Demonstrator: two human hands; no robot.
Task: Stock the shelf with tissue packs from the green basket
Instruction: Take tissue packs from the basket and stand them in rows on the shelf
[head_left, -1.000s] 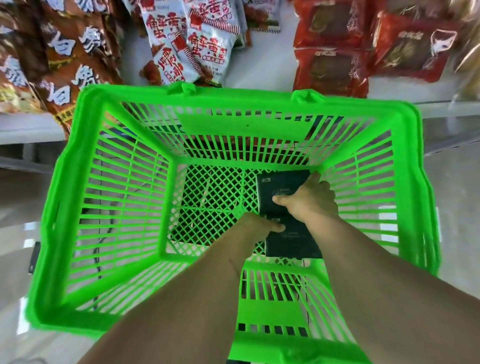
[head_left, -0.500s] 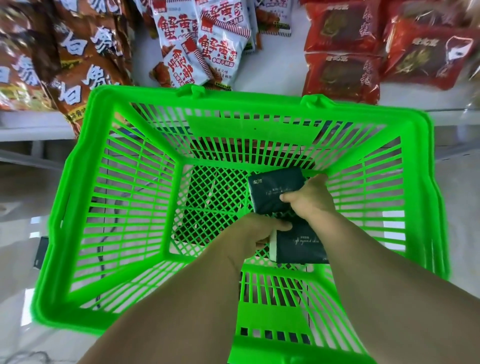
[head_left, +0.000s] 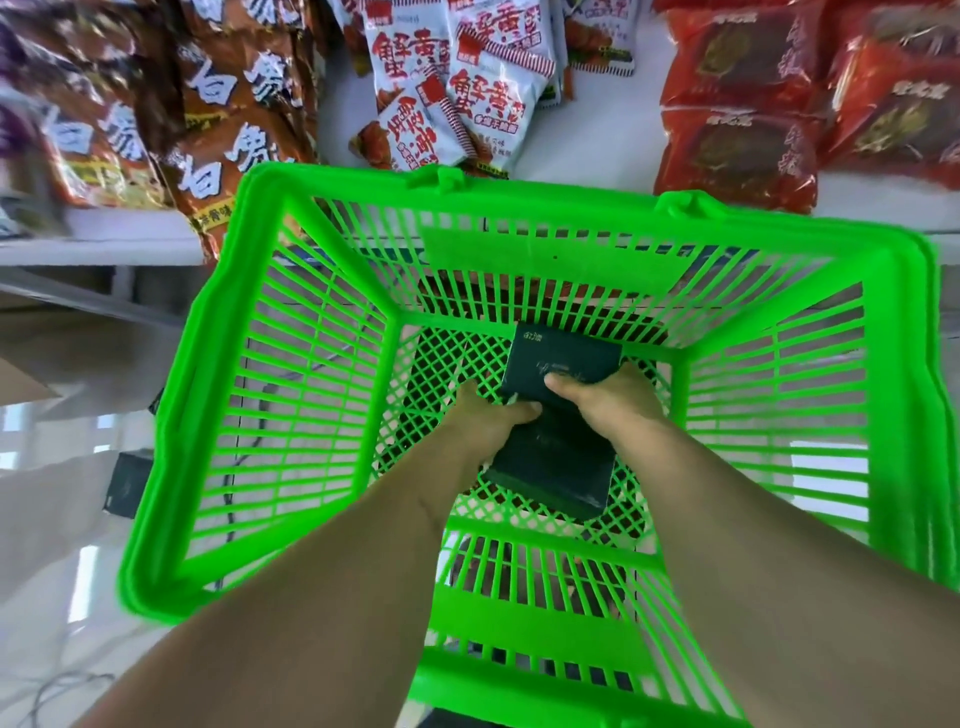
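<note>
reaching down into the green basket, i have both hands at its mesh floor, each on a dark tissue pack. my right hand grips the upper tissue pack, thumb laid across its top face and fingers curled round its far edge; this pack sits tilted, its far end toward the basket's back wall. my left hand grips the lower tissue pack, thumb on top near its left corner, the remaining fingers hidden beneath. the lower pack is just beside the upper one, the two overlapping where my hands meet, and i cannot tell whether either rests on the mesh. beyond the basket rim, the white shelf carries brown snack bags on the left, white snack packets in the middle and red packets on the right.
</note>
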